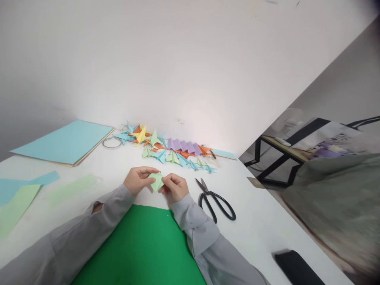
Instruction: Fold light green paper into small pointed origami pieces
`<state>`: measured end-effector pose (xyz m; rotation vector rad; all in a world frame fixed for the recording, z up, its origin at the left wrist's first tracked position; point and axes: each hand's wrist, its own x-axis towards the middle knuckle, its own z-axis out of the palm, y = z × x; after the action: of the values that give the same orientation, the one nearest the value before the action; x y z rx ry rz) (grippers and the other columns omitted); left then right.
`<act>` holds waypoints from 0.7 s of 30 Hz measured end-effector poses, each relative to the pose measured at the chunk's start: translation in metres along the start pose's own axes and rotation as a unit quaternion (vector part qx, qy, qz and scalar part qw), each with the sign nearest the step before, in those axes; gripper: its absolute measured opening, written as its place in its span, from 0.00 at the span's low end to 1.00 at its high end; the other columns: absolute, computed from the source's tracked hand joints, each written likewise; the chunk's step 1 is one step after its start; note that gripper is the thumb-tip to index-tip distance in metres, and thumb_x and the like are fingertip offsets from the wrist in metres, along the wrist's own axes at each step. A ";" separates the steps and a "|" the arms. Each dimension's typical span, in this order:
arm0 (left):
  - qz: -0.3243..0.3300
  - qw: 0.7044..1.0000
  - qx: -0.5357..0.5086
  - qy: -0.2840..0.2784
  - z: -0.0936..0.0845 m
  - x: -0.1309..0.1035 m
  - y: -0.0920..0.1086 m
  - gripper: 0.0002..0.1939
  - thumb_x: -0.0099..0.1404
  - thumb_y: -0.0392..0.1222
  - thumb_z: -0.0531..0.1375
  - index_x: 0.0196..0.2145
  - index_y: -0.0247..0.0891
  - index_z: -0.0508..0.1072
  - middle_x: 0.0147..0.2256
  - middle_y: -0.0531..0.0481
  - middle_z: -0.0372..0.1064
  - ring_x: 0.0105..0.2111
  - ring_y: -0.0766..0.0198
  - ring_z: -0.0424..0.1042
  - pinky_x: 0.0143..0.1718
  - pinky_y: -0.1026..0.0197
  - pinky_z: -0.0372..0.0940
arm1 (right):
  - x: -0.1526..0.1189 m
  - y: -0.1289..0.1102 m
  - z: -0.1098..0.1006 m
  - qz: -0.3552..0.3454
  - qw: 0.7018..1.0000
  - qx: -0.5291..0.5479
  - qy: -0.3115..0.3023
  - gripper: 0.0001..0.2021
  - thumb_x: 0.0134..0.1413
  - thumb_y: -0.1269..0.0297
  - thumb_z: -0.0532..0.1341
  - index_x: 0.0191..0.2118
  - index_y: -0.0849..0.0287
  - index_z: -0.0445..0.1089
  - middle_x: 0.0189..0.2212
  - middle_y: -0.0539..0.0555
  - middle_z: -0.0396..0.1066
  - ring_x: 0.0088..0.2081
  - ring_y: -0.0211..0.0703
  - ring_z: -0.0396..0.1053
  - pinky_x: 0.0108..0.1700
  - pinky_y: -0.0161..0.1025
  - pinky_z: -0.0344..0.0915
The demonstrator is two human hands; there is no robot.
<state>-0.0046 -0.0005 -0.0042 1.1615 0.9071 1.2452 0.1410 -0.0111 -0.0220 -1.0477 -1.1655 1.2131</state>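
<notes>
A small folded piece of light green paper [156,183] is held up between both hands, above the white table's middle. My left hand [139,180] pinches its left side, fingers along the top edge and thumb on its face. On the right edge, the thumb and fingers of my right hand [175,187] are closed on the same piece. Behind the hands lie many folded paper cranes in blue, orange, yellow and green [141,135], with a purple pleated strip [184,146] among them. Black-handled scissors [218,198] lie partly open to the right of my right hand.
Stacked coloured sheets [67,141] and a clear ring [112,142] lie at the back left. Blue and green paper pieces [18,208] are at the left, a green mat [142,245] in front, a black object [297,269] at the lower right.
</notes>
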 end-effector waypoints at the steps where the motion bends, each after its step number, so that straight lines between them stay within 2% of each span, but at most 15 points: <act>1: -0.010 1.000 -0.013 -0.002 0.000 0.000 0.000 0.14 0.37 0.33 0.66 0.27 0.32 0.76 0.32 0.46 0.74 0.35 0.60 0.72 0.40 0.58 0.65 | -0.001 -0.002 0.000 -0.001 1.000 0.001 0.001 0.11 0.39 0.61 0.62 0.16 0.60 0.65 0.08 0.47 0.64 0.12 0.31 0.58 0.17 0.30 0.54; 4: -0.031 0.999 -0.033 -0.011 0.000 -0.001 0.001 0.14 0.38 0.35 0.67 0.28 0.31 0.76 0.28 0.46 0.73 0.28 0.63 0.71 0.30 0.61 0.66 | -0.002 -0.005 0.001 -0.003 1.000 0.000 0.006 0.10 0.39 0.62 0.62 0.17 0.61 0.65 0.08 0.47 0.64 0.12 0.31 0.57 0.17 0.31 0.54; 8: -0.030 0.999 0.009 -0.022 -0.001 0.000 -0.001 0.15 0.42 0.38 0.65 0.31 0.30 0.76 0.18 0.52 0.67 0.18 0.69 0.65 0.20 0.65 0.60 | -0.001 -0.004 0.000 0.003 1.000 0.012 0.018 0.08 0.38 0.63 0.62 0.17 0.61 0.67 0.09 0.47 0.65 0.12 0.32 0.58 0.16 0.31 0.54; 11: -0.017 0.998 0.051 -0.033 -0.002 0.000 -0.002 0.14 0.43 0.38 0.64 0.31 0.30 0.75 0.17 0.53 0.65 0.14 0.73 0.60 0.17 0.67 0.55 | 0.001 -0.002 -0.002 -0.004 0.998 0.052 0.033 0.06 0.35 0.65 0.63 0.17 0.61 0.68 0.18 0.49 0.70 0.15 0.33 0.61 0.16 0.32 0.58; 14: 0.001 0.997 0.060 -0.049 -0.002 0.000 -0.002 0.13 0.44 0.37 0.64 0.30 0.30 0.75 0.18 0.53 0.65 0.13 0.75 0.58 0.15 0.68 0.51 | 0.004 0.000 -0.005 -0.003 0.994 0.110 0.021 0.08 0.32 0.67 0.63 0.12 0.61 0.66 0.28 0.51 0.73 0.21 0.36 0.66 0.20 0.34 0.63; 17: 0.009 0.997 0.052 -0.052 -0.001 0.000 -0.002 0.12 0.43 0.36 0.64 0.29 0.30 0.74 0.20 0.53 0.66 0.13 0.75 0.58 0.14 0.68 0.51 | 0.005 0.001 -0.007 0.001 0.991 0.135 -0.011 0.08 0.32 0.68 0.62 0.12 0.61 0.65 0.28 0.52 0.74 0.22 0.37 0.67 0.22 0.35 0.64; 21: -0.012 0.998 0.040 -0.039 0.000 0.000 -0.001 0.11 0.41 0.35 0.65 0.27 0.30 0.75 0.18 0.53 0.66 0.13 0.75 0.58 0.14 0.68 0.52 | 0.004 0.001 -0.007 0.006 0.993 0.118 -0.007 0.07 0.32 0.68 0.62 0.12 0.61 0.66 0.22 0.50 0.72 0.18 0.34 0.65 0.17 0.31 0.61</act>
<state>-0.0048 -0.0006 -0.0052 1.2504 0.9175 1.1456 0.1480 -0.0066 -0.0231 -0.8699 -0.9983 1.3337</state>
